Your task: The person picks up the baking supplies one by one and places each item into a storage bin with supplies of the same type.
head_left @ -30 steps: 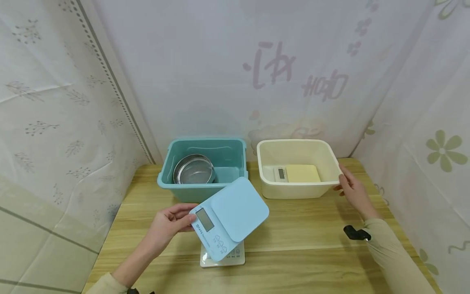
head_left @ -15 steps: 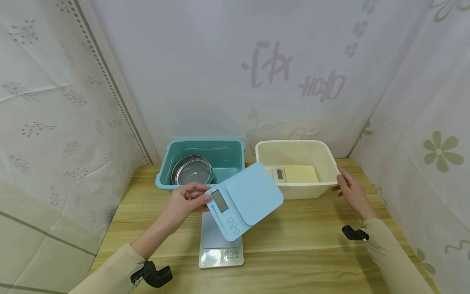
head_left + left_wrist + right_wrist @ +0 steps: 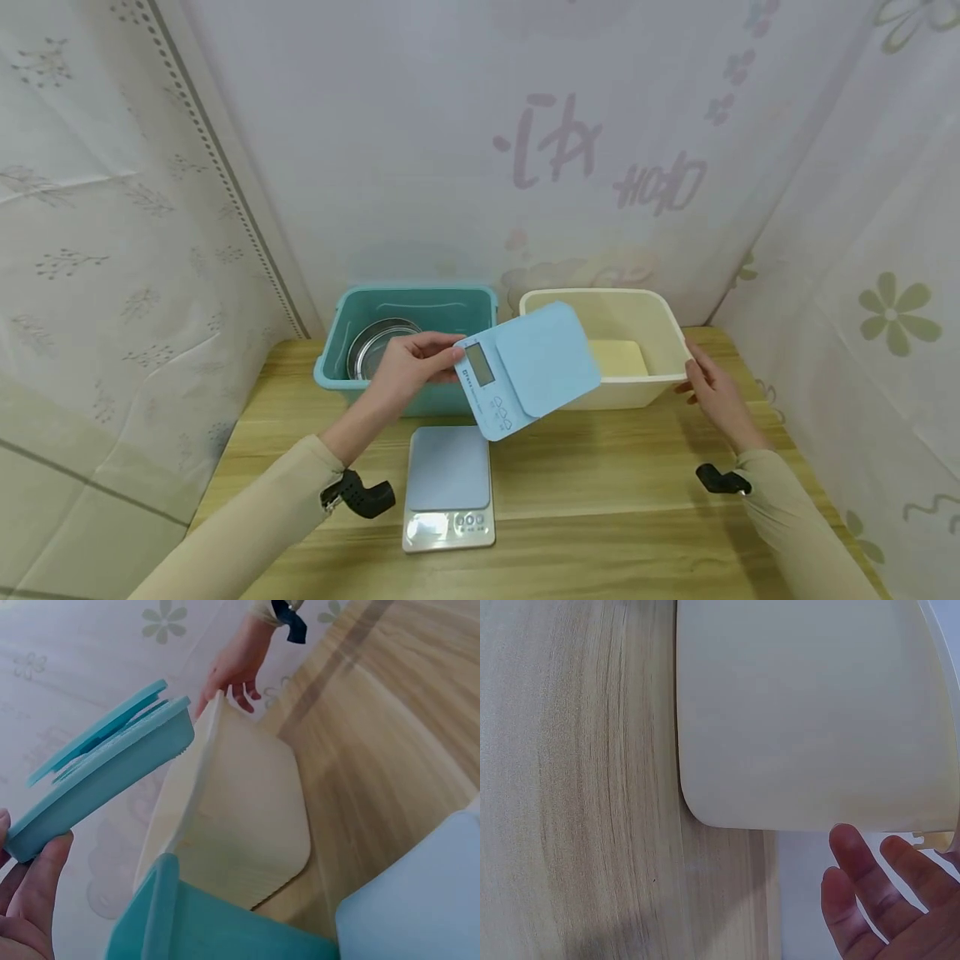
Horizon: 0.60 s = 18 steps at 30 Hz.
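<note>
1. Scale [image 3: 551, 360], light blue, hangs tilted above the bench [image 3: 600, 475], near the cream tub [image 3: 630, 395]; my left grip [image 3: 411, 364] pinches its display end.
2. My right grip [image 3: 716, 402] holds the tub's right rim and should steady it.
3. Its far end may droop, so I should pinch the scale firmly and clear the rim.

Printed drapes [image 3: 375, 167] around wood-grain table [image 3: 600, 508]

Cream bin [image 3: 626, 394] in all three views
</note>
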### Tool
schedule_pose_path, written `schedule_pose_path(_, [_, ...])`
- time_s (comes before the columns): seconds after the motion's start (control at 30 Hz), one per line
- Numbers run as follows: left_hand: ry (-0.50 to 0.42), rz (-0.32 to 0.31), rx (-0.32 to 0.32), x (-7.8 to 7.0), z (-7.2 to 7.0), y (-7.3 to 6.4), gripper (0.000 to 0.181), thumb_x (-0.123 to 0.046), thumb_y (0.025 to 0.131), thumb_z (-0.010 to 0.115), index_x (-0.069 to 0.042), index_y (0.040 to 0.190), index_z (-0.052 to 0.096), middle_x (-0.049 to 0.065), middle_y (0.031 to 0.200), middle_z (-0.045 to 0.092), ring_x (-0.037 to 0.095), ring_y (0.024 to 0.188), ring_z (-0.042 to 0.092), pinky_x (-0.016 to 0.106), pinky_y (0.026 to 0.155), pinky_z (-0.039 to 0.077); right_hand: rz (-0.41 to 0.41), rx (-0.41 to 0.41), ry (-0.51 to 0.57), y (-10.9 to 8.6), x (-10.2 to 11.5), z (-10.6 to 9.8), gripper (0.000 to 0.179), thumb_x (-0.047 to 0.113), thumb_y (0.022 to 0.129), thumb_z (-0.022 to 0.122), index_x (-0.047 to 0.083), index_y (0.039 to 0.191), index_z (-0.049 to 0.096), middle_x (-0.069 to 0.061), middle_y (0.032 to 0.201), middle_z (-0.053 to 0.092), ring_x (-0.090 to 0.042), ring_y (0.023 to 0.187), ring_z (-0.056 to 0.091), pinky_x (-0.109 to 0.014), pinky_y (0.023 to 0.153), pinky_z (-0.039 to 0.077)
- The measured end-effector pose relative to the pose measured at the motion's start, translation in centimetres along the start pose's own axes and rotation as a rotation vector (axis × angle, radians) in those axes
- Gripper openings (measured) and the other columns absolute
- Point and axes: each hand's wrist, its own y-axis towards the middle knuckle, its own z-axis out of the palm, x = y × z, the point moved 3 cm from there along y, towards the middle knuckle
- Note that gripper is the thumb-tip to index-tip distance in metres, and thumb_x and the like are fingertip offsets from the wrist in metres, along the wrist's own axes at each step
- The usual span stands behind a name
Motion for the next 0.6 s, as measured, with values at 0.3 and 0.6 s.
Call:
schedule_pose_path(0.3, [-0.034,0.012,0.004,-0.8,2.1,4.5,0.031,-0.008,0.099,0.072,0.003,0.128,0.072,0.022,0.114,0.075,0.019,0.088,0.078,0.04,0.086,0.063,0.011,0.007,-0.009,0.1,-0.4,-0.1,0.056,0.031,0.115,0.035,0.012,0.167,0.023,-0.037,0.131,0.06,-0.015,0.086,0.071,-0.033,0.067,0.059])
schedule_pose_path(0.6, [-0.05,-0.002,0.045,-1.4,3.9,8.0,0.031,-0.008,0.101,0.069,0.004,0.13,0.07,0.018,0.112,0.076,0.016,0.085,0.077,0.047,0.092,0.06,0.006,0.002,0.003,0.1,-0.2,-0.1,0.056,0.027,0.115,0.036,0.008,0.166,0.023,-0.04,0.13,0.06,-0.007,0.084,0.069,-0.032,0.066,0.059])
